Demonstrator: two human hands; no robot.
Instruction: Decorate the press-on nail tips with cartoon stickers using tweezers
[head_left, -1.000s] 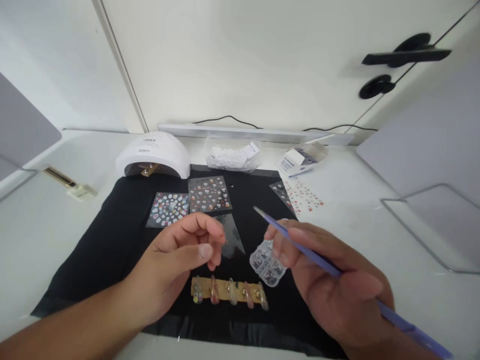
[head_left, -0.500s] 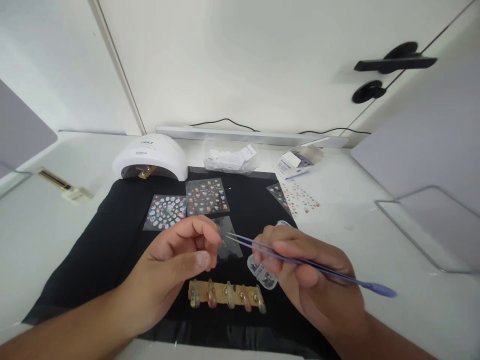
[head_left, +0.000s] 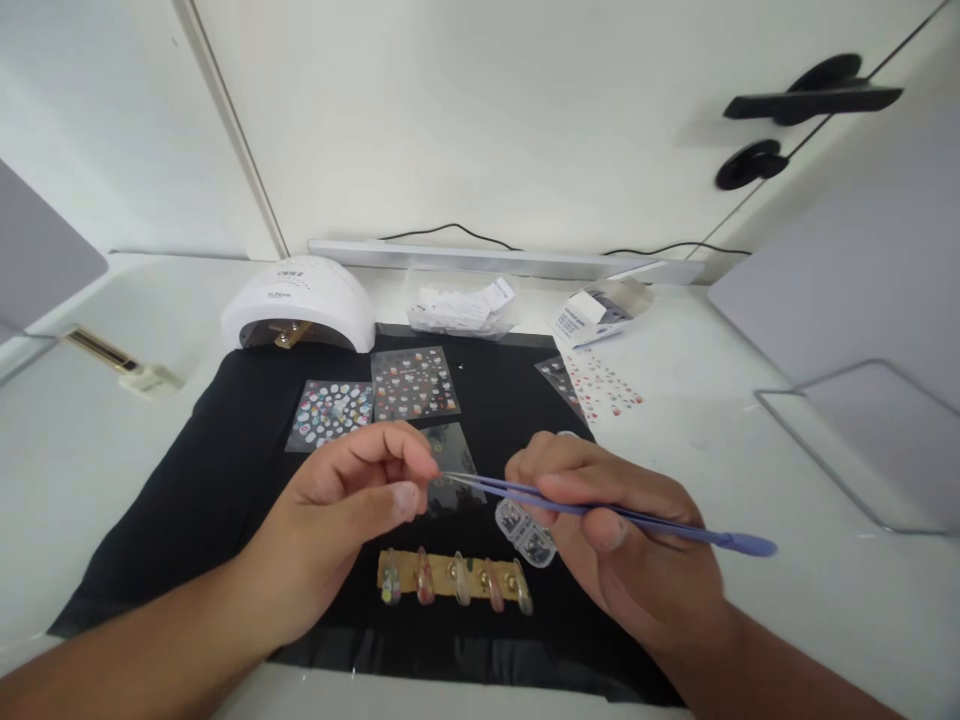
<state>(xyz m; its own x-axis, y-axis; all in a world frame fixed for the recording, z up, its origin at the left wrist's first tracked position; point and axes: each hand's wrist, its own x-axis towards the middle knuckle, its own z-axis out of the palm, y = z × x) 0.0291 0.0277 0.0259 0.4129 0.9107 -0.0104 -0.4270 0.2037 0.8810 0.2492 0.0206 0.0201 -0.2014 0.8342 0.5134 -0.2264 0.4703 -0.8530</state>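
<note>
The left hand (head_left: pixel 352 510) has its fingers (head_left: pixel 409 460) pinched together at the tips, thumb against forefinger; whatever they nip is too small to make out. The right hand (head_left: pixel 622 545) has its fingers closed on thin, smooth, lilac tweezers (head_left: pixel 592 508), whose two narrow prongs run left and meet the left fingertips above the middle of the mat. The flat blunt tail of the tweezers sticks out to the right, past the hand.

Just below the prongs, partly hidden by the right hand, lies a small clear plastic case (head_left: pixel 526 530) with rounded corners and dark specks inside. Nearer still, a flat tan strip (head_left: pixel 454 575) carries five glossy, elongated false nails stood in a row. All this rests on a matte black mat (head_left: pixel 187 490) spread over the white bench (head_left: pixel 750 420).

Farther off on the mat lie shiny sticker sheets (head_left: pixel 412 383), their motifs too fine to read, one sheet half covered by the left fingers. At the far left stands a smooth white domed nail lamp (head_left: pixel 300 300); a crumpled clear bag of paper slips (head_left: pixel 461 305) and an open small carton (head_left: pixel 596 310) lie beyond the mat's far edge.
</note>
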